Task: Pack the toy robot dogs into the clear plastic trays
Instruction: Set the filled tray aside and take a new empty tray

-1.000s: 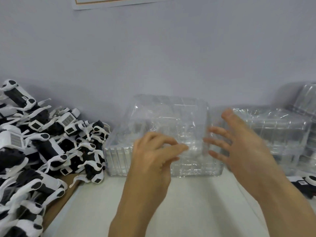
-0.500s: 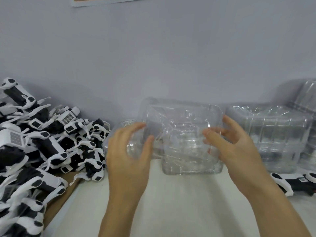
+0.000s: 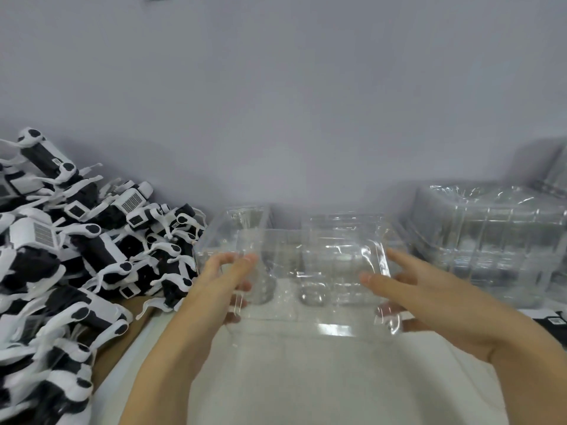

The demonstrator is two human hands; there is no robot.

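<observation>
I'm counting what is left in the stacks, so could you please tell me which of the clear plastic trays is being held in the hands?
The front centre tray, gripped by the left hand and right hand; the right stack is untouched.

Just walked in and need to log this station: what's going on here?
A person is holding one clear plastic tray above the white table, the left hand gripping its left side and the right hand its right. The tray looks empty. The toy robot dogs lie heaped at the left, none packed yet, and more trays are stacked at the right.
</observation>
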